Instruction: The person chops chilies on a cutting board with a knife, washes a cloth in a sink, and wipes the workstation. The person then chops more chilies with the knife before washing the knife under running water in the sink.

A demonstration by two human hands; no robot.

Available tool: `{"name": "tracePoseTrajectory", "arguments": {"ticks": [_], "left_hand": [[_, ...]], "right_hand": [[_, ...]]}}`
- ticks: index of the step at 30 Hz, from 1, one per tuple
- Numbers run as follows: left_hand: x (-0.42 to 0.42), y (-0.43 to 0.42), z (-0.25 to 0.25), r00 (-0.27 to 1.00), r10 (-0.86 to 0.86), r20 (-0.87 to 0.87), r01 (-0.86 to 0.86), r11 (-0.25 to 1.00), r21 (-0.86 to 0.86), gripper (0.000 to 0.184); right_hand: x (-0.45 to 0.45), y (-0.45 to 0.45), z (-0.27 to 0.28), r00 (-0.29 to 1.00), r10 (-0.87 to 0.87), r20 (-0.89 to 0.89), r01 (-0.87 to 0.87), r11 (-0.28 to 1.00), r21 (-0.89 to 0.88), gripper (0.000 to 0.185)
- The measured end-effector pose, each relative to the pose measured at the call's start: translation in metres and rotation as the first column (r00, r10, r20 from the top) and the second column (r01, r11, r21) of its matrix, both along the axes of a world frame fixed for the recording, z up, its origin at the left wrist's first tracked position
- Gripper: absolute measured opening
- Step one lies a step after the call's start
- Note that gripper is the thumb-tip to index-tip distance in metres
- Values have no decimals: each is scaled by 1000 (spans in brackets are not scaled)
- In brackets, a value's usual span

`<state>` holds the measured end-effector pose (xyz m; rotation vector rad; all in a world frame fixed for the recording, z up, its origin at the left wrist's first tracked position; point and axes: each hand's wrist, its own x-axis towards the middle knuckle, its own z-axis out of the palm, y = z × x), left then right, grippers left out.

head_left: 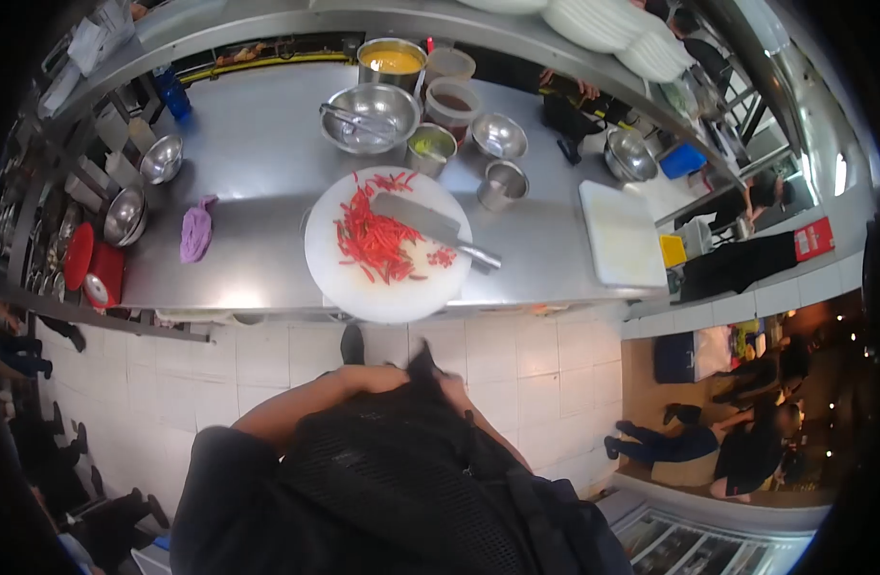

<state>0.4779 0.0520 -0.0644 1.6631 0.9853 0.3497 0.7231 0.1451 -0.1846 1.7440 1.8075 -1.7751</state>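
Cutting looks mostly done: red strips (368, 240) sit on my round board (392, 303), uncollected, with the cleaver (428, 223). My left hand (384, 378) and right hand (452, 387) are by black cloth (422, 370); I can't tell their grip.

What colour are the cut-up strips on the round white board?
The strips are red, seen best in the head view.

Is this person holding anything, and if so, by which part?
It cannot be told: the left hand and right hand are either side of raised black cloth, but any grip is hidden. The cleaver on the round board is not held.
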Motion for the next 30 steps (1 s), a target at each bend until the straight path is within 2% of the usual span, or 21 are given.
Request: {"name": "tracePoseTrajectory", "arguments": {"ticks": [1,2,3,4,5,6,8,9,10,12,13,15,16,18,19,21,22,24,25,27,30], "left_hand": [[-33,-10,-1,987,158,-3,-158,984,-87,25],[-69,-28,-2,951,309,-21,-308,935,-175,27],[-108,-50,-9,881,454,-133,-453,891,41,29],[-157,-80,-64,837,420,-350,-373,907,195,33],[-199,-114,-99,672,271,-689,-331,942,48,32],[-211,-142,-48,554,344,-758,-549,835,-22,46],[-229,-133,55,732,44,-680,-362,871,-333,49],[-251,-124,28,940,58,-337,-235,827,-511,44],[-270,-116,4,992,111,55,-51,774,-631,40],[-254,-20,90,966,203,161,-98,862,-497,29],[-243,24,120,940,341,-1,-319,878,-357,22],[-234,115,114,820,536,198,-556,829,56,11],[-221,154,126,705,700,110,-706,681,192,12],[-202,206,136,623,780,-56,-604,525,600,18],[-188,216,133,618,784,-53,-615,525,588,18],[-165,221,124,749,644,-156,-467,680,566,22],[-149,210,124,741,649,-170,-476,688,548,22],[-113,172,125,770,558,-309,-334,765,551,21],[-102,160,122,772,548,-324,-325,777,539,21],[-83,147,114,696,659,-287,-264,606,751,21],[-90,150,97,685,616,-389,-302,726,618,31]], "right_hand": [[40,13,-18,901,279,331,-353,916,190,51],[95,11,-28,960,272,70,-276,865,420,61],[140,19,-30,841,295,454,-440,861,255,75],[156,23,1,744,194,639,-426,875,229,85],[201,40,-43,879,-23,476,-86,975,207,86],[201,52,-9,870,-151,469,21,962,272,70],[199,86,28,947,-219,236,89,882,462,48],[149,90,110,960,-173,220,-25,731,682,31],[116,105,140,978,-143,153,-56,526,849,25],[23,128,224,982,-191,-6,124,615,779,20],[-3,147,221,986,-111,-124,165,587,792,21],[-65,170,258,987,160,7,-78,445,892,34],[-93,175,274,963,256,88,-183,379,907,41],[-124,198,269,863,399,310,-415,211,885,47],[-135,208,266,856,407,319,-429,215,877,47],[-150,221,254,693,439,571,-707,260,658,39],[-153,228,251,687,461,562,-711,268,650,39],[-155,237,241,649,496,577,-758,355,547,30],[-149,242,228,693,502,517,-701,302,646,28],[-147,245,249,708,502,498,-688,331,645,29],[-132,236,281,742,514,430,-656,424,625,29]]}}
